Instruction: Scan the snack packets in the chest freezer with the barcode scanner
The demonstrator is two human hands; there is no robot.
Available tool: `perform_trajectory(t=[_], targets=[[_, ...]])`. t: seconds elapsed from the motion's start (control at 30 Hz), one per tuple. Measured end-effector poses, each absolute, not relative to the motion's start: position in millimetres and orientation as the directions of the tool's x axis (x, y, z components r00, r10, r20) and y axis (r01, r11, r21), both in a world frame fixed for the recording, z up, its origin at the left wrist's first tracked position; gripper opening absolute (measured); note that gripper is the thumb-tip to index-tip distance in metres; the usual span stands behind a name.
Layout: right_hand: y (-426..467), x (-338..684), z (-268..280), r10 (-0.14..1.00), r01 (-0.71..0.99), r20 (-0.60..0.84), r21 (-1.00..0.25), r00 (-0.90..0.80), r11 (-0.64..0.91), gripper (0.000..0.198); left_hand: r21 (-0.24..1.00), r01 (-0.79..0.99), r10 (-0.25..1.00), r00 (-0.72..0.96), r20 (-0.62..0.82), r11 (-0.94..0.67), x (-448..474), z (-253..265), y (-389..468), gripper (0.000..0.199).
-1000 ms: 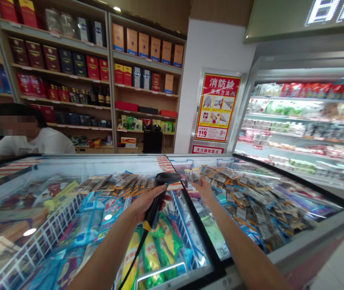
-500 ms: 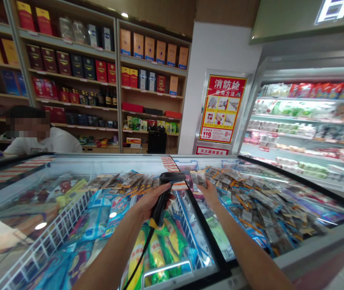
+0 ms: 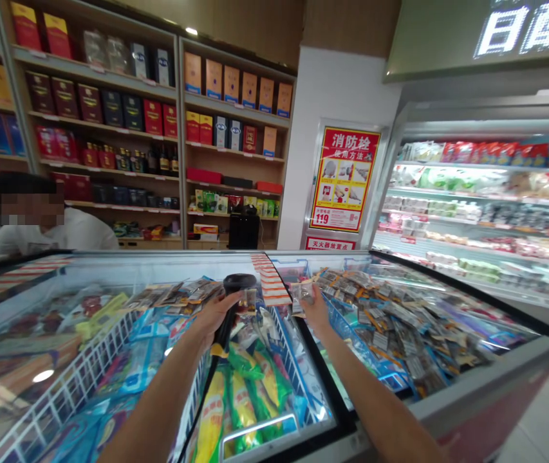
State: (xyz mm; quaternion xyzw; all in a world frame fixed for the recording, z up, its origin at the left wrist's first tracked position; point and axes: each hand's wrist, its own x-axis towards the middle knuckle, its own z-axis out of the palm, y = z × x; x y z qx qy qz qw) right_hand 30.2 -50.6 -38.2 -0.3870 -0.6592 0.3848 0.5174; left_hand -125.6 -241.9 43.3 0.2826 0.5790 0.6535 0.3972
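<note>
My left hand (image 3: 216, 315) is wrapped round the handle of a black barcode scanner (image 3: 228, 321), whose cable runs down toward me. A small packet (image 3: 248, 299) shows right at the left fingers; whether they grip it is unclear. Between the closed fingers of my right hand (image 3: 315, 308) is a small snack packet (image 3: 303, 292), above the dark frame between the two freezer lids. A big heap of similar packets (image 3: 390, 321) lies to the right of that hand. Another row of packets (image 3: 177, 296) lies left of the scanner. Below the scanner are green and yellow bags (image 3: 242, 399).
White wire baskets (image 3: 69, 363) with blue bags stand inside the freezer under glass. The freezer's edge (image 3: 491, 379) runs along the right. A person in a white top (image 3: 81, 228) is behind the freezer at left. Shelves of boxes (image 3: 230, 128) and a lit cooler (image 3: 486, 212) stand beyond.
The view has swung a little to the right. My left hand has moved left with the scanner, and a packet shows by its fingers. My right hand and its packet have shifted slightly left.
</note>
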Motion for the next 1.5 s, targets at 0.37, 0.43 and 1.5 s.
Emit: perform_trajectory(t=[0.37,0.43,1.5], targets=[[-117,-51,-16,0.889,0.609,0.284,-0.651,-0.359,0.453,0.053,0.978,-0.204,0.827,-0.556,-0.082,-0.040,-146,43,-265,0.023],[-123,-62,-15,0.878,0.623,0.274,-0.623,-0.392,0.473,0.056,0.979,-0.198,0.836,-0.545,-0.067,-0.051,-146,41,-265,0.025],[-43,230,-16,0.944,0.969,0.327,-0.244,0.038,0.046,0.063,0.948,-0.308,0.905,-0.373,-0.202,0.084,-69,54,-222,0.017]])
